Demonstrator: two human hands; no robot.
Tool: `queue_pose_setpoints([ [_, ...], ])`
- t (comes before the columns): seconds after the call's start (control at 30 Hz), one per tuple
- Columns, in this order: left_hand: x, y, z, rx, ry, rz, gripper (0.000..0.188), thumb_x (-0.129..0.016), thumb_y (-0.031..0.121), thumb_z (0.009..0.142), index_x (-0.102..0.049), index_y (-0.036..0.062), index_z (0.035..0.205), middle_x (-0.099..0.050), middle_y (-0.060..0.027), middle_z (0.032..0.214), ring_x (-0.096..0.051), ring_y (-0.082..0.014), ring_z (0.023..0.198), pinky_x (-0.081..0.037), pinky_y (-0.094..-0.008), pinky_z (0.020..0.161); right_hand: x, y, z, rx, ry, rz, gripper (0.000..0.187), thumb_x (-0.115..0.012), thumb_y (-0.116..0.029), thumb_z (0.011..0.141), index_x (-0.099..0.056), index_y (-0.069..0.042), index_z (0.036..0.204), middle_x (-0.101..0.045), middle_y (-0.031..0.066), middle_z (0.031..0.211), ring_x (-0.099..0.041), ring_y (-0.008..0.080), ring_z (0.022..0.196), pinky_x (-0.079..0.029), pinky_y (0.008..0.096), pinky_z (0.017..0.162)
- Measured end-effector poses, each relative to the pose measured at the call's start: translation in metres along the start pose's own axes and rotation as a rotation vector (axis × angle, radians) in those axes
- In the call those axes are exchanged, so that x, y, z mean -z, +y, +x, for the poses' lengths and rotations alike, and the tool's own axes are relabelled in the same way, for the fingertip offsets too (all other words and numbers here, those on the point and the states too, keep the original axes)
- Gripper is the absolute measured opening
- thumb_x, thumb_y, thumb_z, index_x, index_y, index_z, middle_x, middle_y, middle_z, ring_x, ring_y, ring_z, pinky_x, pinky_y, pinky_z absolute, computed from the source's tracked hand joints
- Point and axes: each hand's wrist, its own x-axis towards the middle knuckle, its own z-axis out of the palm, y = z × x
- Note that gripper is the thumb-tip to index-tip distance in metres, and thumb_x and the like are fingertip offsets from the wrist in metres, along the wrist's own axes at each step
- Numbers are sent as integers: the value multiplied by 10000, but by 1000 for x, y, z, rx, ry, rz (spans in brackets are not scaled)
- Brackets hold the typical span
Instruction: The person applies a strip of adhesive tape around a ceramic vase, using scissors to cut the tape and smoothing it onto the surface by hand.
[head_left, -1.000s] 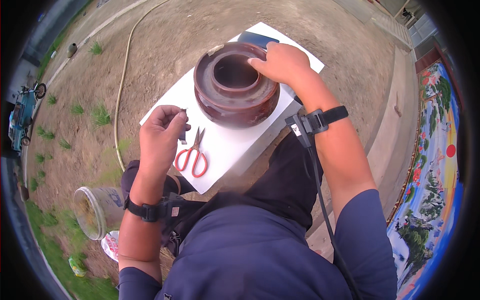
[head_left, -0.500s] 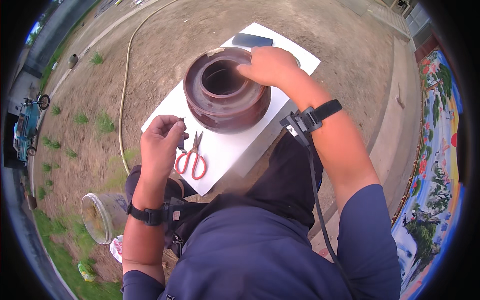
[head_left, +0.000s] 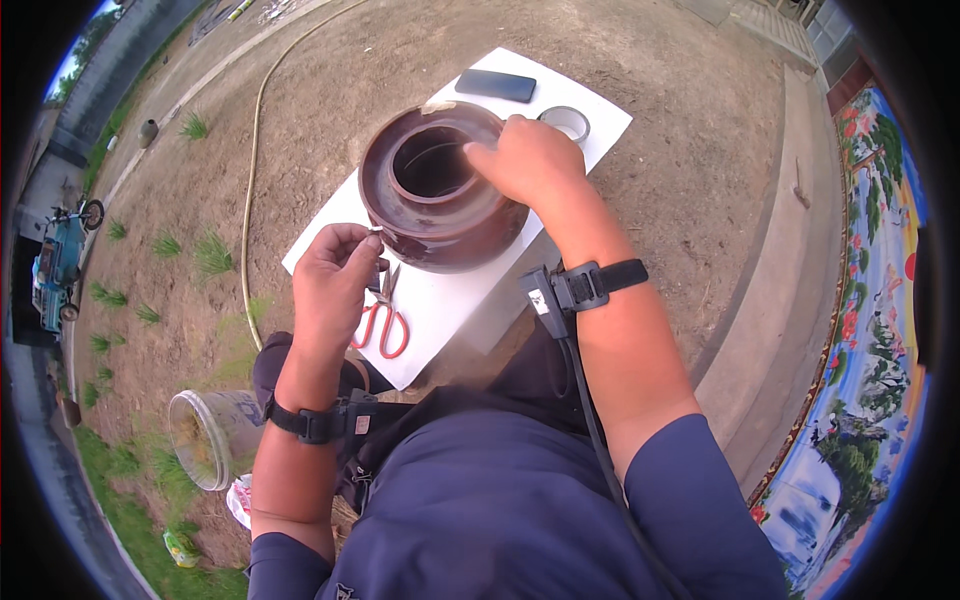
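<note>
A brown glazed jar (head_left: pixel 450 235) with a wide flange and a round open mouth stands on a white board (head_left: pixel 420 350). My right hand (head_left: pixel 535 160) grips its right side, thumb over the flange near the mouth; its other fingers are partly hidden. By the jar's near left side, my left hand (head_left: pixel 338 280) is closed in a pinch. A small dark bit shows at those fingertips, too small to name. Scissors (head_left: pixel 395 330) with red handles lie on the board beside my left hand, which partly covers them.
A dark phone (head_left: pixel 496 86) and a round grey-rimmed thing with a pale middle (head_left: pixel 565 123) lie on the board's far part. A clear plastic bucket (head_left: pixel 205 440) stands at lower left. A hose (head_left: pixel 252 190) runs along the dirt ground.
My right hand and the jar appear slightly farther left and lower. The round grey-rimmed thing, mostly covered before, now shows. My left hand has come closer to the jar, still pinched.
</note>
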Motion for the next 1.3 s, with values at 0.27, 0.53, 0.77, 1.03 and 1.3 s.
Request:
queue_pose_setpoints([
  [0.27, -2, 9, -6, -29, -9, -20, 118, -659, 74, 994, -640, -19, 1064, -669, -31, 858, -649, -107, 730, -530, -237, 666, -2, 12, -10, -10, 62, 88, 705, -616, -637, 880, -687, -12, 1198, -735, 226, 1092, -714, 353, 1046, -552, 458, 886],
  [0.53, -14, 34, -9, -166, -11, 143, 122, -676, 64, 982, -658, -26, 1062, -691, -37, 892, -665, -90, 792, -530, -231, 689, 21, -12, -54, 316, -247, 794, 449, -775, -249, 903, -673, 9, 1256, -739, 76, 934, -673, 157, 771, -523, 298, 707],
  [0.77, -6, 58, 21, -209, 4, 330, 160, -713, 86, 937, -690, -29, 1046, -717, -54, 851, -668, -95, 742, -537, -261, 661, 5, -24, -39, 102, -246, 1311, 356, -599, -123, 1004, -608, 56, 1311, -721, 140, 1095, -731, 217, 948, -586, 318, 793],
  [1.03, 32, 43, 113, -105, -49, 11, 172, -725, 104, 953, -684, -9, 1075, -724, -37, 937, -654, -68, 708, -531, -210, 617, 17, -21, -20, -218, -291, 1733, 352, -507, -97, 1029, -574, 109, 1307, -647, 257, 1264, -650, 405, 1187, -521, 484, 1032],
  [1.3, 35, 44, 160, 212, -137, -21, 156, -715, 90, 965, -673, 11, 1092, -699, -18, 918, -625, -50, 683, -464, -180, 557, 13, -53, -4, -717, -295, 1536, 505, -450, -28, 966, -443, 140, 1443, -489, 266, 1493, -417, 398, 1454, -333, 475, 1209],
])
